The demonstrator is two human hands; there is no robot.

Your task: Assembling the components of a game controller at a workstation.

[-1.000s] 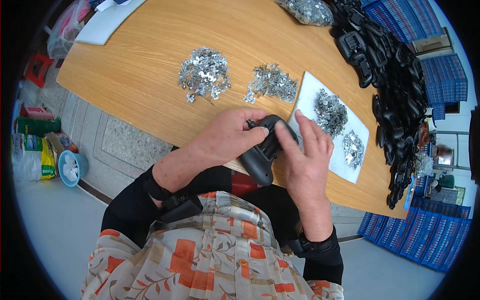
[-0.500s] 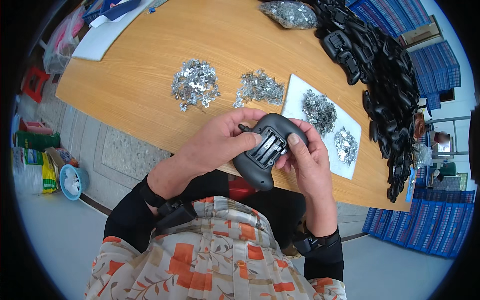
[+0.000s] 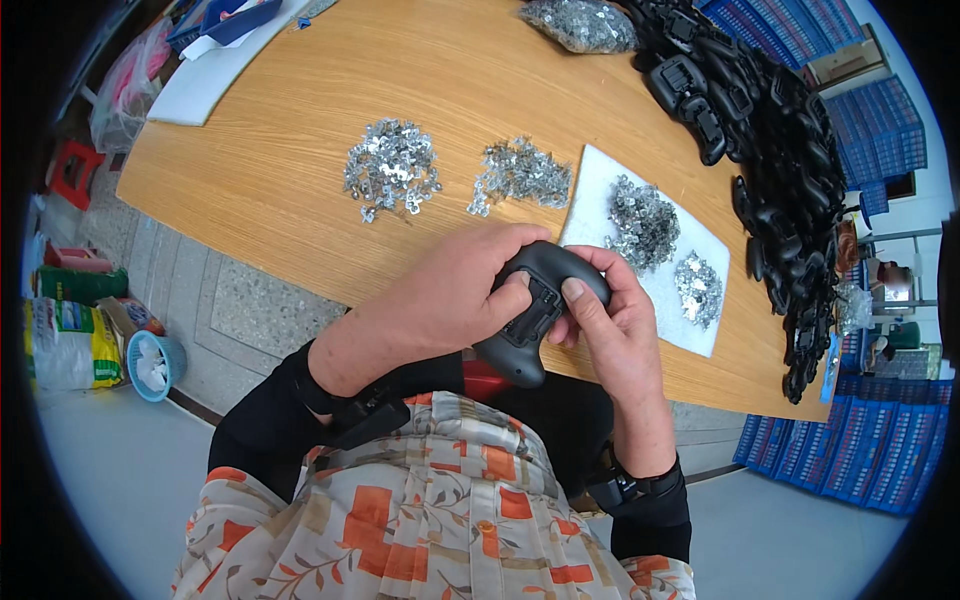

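Observation:
A black game controller (image 3: 514, 359) is held in front of me over the table's near edge, its back face up and its battery compartment (image 3: 541, 311) uncovered. My left hand (image 3: 455, 285) is closed round the left side, with the thumb bent and its tip pressed into the compartment's upper left edge. Whatever may be under that thumb tip is hidden. On the other side my right hand (image 3: 615, 315) grips the controller, thumb on its back and fingers curled beneath. Beyond the hands lie a loose pile of small metal pieces (image 3: 391, 168) and a second pile of metal pieces (image 3: 524, 174).
A white foam sheet (image 3: 597, 190) at right carries two more metal heaps. Many black controllers (image 3: 790, 190) are stacked along the table's right side. A clear bag of metal parts (image 3: 580, 25) lies at the far edge. Blue trays (image 3: 850, 440) stand beyond the table.
My left thumb has bent and moved further over the compartment, and the left hand now covers more of the controller. The controller has shifted slightly; the right hand keeps its grip.

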